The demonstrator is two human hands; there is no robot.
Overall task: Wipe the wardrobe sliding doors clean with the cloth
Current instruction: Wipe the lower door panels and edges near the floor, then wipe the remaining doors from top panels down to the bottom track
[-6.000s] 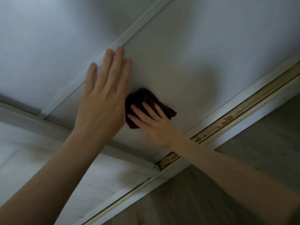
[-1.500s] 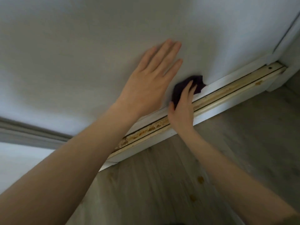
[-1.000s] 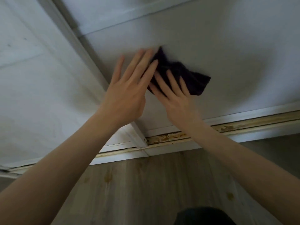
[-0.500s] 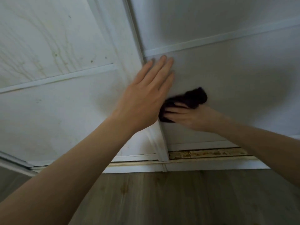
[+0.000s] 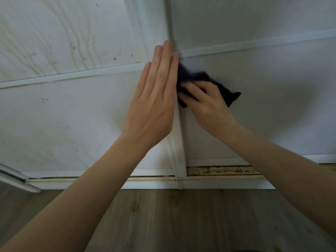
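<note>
We begin with the doors. The left door (image 5: 63,115) carries brownish streaks (image 5: 76,42) running down its upper panel and fainter marks lower down; we judge this door not yet wiped, or wiped without effect. The right door (image 5: 263,124) shows an even grey face with no stains that we can see, though shadow covers part of it, so we rate it as the cleaner of the two and the one now under treatment. The floor (image 5: 181,215) lies below both doors. The track (image 5: 218,170) beneath the right door shows rusty, flaking grime; it is not part of the door faces, but it remains dirty. The stile (image 5: 179,151) at the meeting edge of the doors looks white and mostly clean. The left hand (image 5: 154,106) lies flat, fingers straight and together, braced against the left door at the stile and holding nothing. The right hand (image 5: 209,104) has its fingers spread over the cloth (image 5: 190,76), pressing it against the right door just beside the stile and under the strip (image 5: 254,45). The cloth is blurred. We estimate the task at roughly mid-course: the left door is the main work outstanding.
</note>
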